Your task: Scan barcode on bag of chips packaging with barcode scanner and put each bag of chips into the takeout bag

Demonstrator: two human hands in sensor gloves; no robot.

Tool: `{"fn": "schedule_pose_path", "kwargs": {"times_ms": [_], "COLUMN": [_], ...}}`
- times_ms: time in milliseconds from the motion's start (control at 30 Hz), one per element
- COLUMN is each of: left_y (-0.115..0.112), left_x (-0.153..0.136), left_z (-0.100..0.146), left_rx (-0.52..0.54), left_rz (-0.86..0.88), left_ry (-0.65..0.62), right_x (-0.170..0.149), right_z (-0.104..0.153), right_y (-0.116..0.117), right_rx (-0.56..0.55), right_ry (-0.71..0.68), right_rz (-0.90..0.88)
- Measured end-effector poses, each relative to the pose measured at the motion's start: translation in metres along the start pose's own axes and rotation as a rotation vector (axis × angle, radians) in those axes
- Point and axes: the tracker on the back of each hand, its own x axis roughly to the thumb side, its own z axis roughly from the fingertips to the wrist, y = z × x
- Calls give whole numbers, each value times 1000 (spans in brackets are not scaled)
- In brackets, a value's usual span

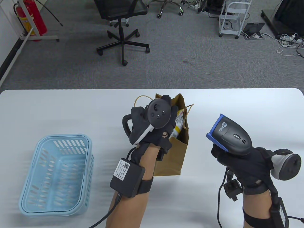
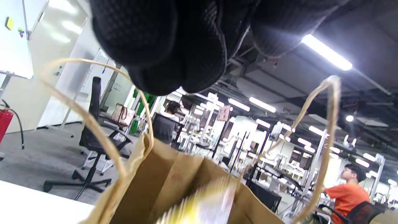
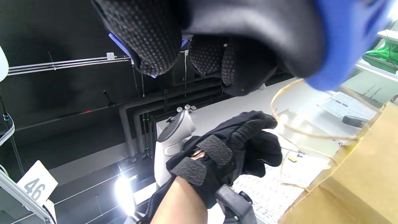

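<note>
The left hand hovers over the open paper bag, its grip impossible to judge. The right hand grips the scanner. A chip bag sits inside the paper bag; a blue basket stands on the table.

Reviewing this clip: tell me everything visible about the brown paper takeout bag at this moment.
The brown kraft paper takeout bag stands upright and open near the middle of the white table, with thin twisted paper loop handles rising at its mouth. A yellow and white bag of chips sits inside, its top showing. The gloved left hand hovers at the opening, fingers over the mouth; whether they touch the paper cannot be told. The sides look smooth and uncrumpled.
</note>
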Motion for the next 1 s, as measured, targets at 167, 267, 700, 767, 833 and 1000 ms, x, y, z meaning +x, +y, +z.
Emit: {"fn": "schedule_pose_path", "kwargs": {"times_ms": [167,267,700,767,833,1000], "left_y": [23,26,-59,-76,-90,-112], "left_x": [-16,-34,-122,-128,-133,-144], "left_z": [29,56,97,95,90,91], "left_rx": [92,181,130,95,36,-33], "left_rz": [26,130,156,140,109,69], "left_ry": [-36,-105,-62,-65,-53,-35], "right_x": [-2,-4,-18,-20,-23,-32], "right_z": [-1,-2,-5,-5,-4,-2], "right_y": [3,5,16,17,17,8], "right_rx": [8,14,31,33,25,-36], "right_ry": [12,20,69,78,93,126], "right_rz": [14,25,86,97,107,131]}}
